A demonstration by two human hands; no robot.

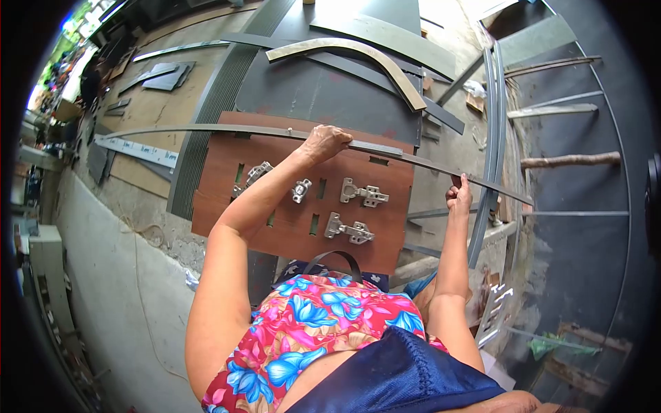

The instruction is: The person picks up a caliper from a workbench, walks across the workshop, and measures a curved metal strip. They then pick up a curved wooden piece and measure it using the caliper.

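Note:
A long thin curved metal strip (206, 129) runs across the view over a reddish-brown wooden board (213, 199). My left hand (323, 142) grips the strip near its middle, above the board's far edge. My right hand (458, 195) pinches the same strip nearer its right end, past the board's corner. Several metal cabinet hinges lie on the board: one at the left (256, 173), a small one (301, 190), and two at the right (365, 195) (350, 229). The board has several small rectangular slots.
A dark sheet (323, 93) lies beyond the board with a pale curved wooden piece (358, 54) on it. More curved strips and rails (494, 131) stand at the right. Flat offcuts (162, 77) and a labelled strip (138, 150) lie at the left on a rough floor.

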